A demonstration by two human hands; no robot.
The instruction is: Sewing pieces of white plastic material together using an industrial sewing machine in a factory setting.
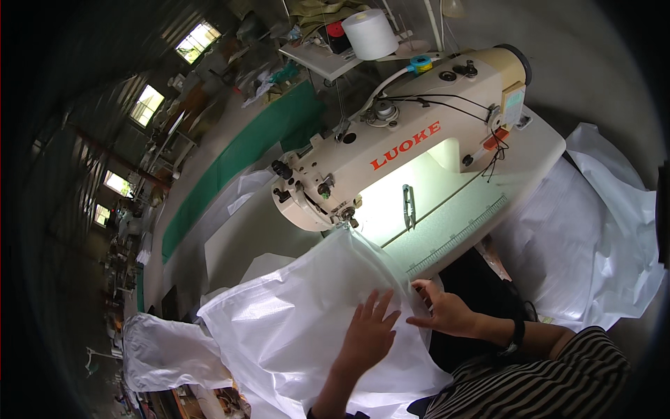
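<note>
A white woven plastic sheet point(279, 314) runs from under the needle area of a cream sewing machine point(405, 140) down over the front of the table and my lap. My left hand point(370, 332) lies flat on it, fingers spread. At the sheet's right edge, my right hand point(450, 312) has thumb and fingers closing on the border. The sheet's upper corner reaches the presser foot point(351, 218), which partly hides the needle. Small thread snips point(408, 207) rest on the lit machine bed, to the right of the needle.
More white sheeting point(558, 244) is heaped at the right, and a white bundle point(171, 353) hangs at the lower left. A white thread cone point(370, 35) stands behind the machine. Green cloth point(230, 174) covers part of the table beyond.
</note>
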